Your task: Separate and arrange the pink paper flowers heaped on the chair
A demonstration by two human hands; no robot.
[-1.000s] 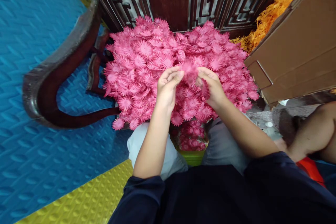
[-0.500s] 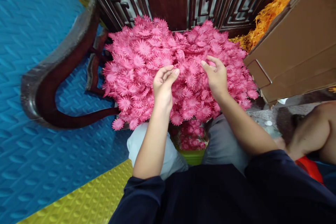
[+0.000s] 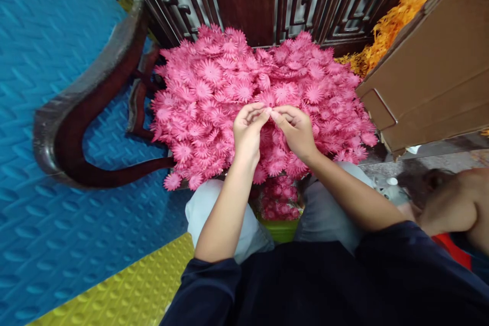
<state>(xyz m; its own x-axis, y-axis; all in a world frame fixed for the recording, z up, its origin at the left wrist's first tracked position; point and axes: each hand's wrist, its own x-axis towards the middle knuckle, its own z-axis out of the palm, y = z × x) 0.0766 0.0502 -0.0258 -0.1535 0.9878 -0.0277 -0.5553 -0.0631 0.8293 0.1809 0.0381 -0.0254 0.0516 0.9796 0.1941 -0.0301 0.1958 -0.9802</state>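
Observation:
My left hand and my right hand meet over a large heap of pink artificial flowers. Both are closed in a pinch, thumbs and fingertips touching. A pink artificial flower shows just beyond the joined fingertips and appears to be held between them; its lower part is hidden by the fingers. Below, between my knees, more pink flowers lie in a green container.
A curved dark wooden armrest stands at the left of the heap, and a carved wooden panel rises behind it. On the right are a cardboard box, orange flowers and another person's bent limb. Blue matting covers the left floor.
My hands were apart over the heap. The right has moved left and down and the left slightly right, so their fingertips now meet, and the right has closed to a pinch.

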